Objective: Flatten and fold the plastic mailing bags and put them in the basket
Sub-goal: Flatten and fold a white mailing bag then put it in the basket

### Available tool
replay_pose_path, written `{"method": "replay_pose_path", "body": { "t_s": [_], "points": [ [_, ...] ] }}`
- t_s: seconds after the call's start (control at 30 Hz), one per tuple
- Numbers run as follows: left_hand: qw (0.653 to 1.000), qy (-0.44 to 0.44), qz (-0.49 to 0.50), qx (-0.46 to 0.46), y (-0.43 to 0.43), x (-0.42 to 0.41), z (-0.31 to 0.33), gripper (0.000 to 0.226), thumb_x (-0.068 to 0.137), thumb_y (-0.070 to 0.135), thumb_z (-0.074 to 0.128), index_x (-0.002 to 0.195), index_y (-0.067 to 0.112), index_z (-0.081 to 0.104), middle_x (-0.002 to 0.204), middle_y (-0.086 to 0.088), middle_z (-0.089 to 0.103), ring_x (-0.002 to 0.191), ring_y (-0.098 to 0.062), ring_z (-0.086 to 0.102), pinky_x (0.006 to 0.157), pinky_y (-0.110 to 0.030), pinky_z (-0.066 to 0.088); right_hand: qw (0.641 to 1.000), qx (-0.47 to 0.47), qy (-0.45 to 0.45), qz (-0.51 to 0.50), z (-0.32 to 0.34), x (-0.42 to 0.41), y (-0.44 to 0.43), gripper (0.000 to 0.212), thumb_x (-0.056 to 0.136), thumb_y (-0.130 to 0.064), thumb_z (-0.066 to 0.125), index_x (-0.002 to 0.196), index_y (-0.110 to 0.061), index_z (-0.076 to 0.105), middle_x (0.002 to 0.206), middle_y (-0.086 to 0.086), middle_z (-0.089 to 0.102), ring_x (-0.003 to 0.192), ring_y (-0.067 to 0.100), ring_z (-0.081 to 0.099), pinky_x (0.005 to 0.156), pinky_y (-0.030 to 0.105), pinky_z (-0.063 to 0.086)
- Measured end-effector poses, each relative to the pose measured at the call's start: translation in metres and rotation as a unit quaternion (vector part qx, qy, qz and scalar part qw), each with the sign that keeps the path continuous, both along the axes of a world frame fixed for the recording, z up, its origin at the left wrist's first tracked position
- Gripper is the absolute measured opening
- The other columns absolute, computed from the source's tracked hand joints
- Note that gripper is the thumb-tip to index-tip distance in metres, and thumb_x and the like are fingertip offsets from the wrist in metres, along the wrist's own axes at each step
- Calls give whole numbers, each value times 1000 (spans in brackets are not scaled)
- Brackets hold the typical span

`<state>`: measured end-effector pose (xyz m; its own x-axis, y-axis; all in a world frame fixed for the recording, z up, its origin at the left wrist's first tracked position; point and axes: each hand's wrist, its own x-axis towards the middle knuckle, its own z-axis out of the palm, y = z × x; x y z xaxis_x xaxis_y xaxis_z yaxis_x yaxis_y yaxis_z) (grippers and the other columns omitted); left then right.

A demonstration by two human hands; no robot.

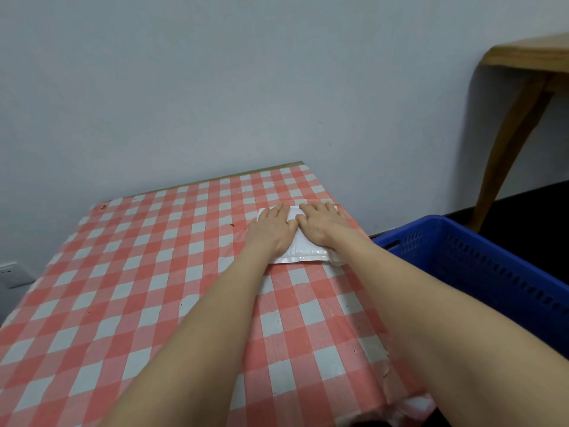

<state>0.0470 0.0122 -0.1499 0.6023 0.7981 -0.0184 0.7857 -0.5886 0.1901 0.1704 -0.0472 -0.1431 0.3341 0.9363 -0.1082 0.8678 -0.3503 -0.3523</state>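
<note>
Both of your hands are lying flat on the white mailing bag [303,246], left hand [271,228] beside right hand [321,224], fingers straight and close together, pressing it against the checked tablecloth [138,272] near the table's right edge, beside the blue basket [480,257].

**White bag on the table, blue basket to its right**

I see one white mailing bag [308,252] lying flat on the checked table [154,272], toward the far right part. It looks padded, with a bumpy surface, and a cream strip runs along its near edge, where layers seem stacked. The left hand [271,226] and right hand [320,223] press on top side by side, fingers straight, covering much of it. The blue plastic basket [492,266] stands just right of the table, lower than the tabletop. I can make out slotted walls and a handle cutout.
</note>
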Motion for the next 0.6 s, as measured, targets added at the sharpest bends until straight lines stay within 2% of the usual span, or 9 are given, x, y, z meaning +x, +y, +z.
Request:
{"method": "replay_pose_path", "body": {
  "t_s": [0.17,0.27,0.33,0.43,0.53,0.6],
  "points": [
    [1000,-4,-6,-19,0,-2,4,55,102,34,17,153,18,8,161,0,5,148,-21,4,119,-44,11,1000,-9,11,5,3,0,0,54,101,-41,19,154,-26,17,162,1,10,149,28,3,120,48,5],
    [998,-25,-24,-54,-3,-9,14,54,102,31,22,153,18,10,161,0,4,148,-20,5,120,-41,10,1000,-12,3,8,11,3,-2,55,99,-44,27,150,-25,27,158,6,24,145,31,19,117,48,17],
    [997,-57,1,-42,-10,-15,20,55,101,33,25,153,18,14,160,-2,9,146,-22,14,116,-40,17,1000,-8,-16,2,17,4,-5,55,97,-47,32,147,-24,34,152,7,35,139,30,31,113,46,27],
    [993,-72,98,-3,-17,-22,25,54,101,36,25,150,14,23,155,-8,24,136,-30,35,105,-44,34,999,-20,-24,15,20,4,-12,65,93,-60,36,148,-26,31,154,7,30,142,30,26,113,48,26],
    [993,-26,117,-16,-14,-29,22,55,98,39,17,142,10,35,146,-13,38,127,-33,42,102,-44,38,999,-38,-11,10,21,2,-18,77,85,-73,34,146,-26,33,151,5,36,136,29,35,109,49,33],
    [993,8,104,-54,-12,-32,15,61,98,44,12,145,11,30,152,-13,30,136,-31,32,111,-48,29,999,-43,-14,2,18,-1,-20,79,85,-75,33,148,-27,32,151,4,35,135,29,37,109,49,34]
  ]
}}
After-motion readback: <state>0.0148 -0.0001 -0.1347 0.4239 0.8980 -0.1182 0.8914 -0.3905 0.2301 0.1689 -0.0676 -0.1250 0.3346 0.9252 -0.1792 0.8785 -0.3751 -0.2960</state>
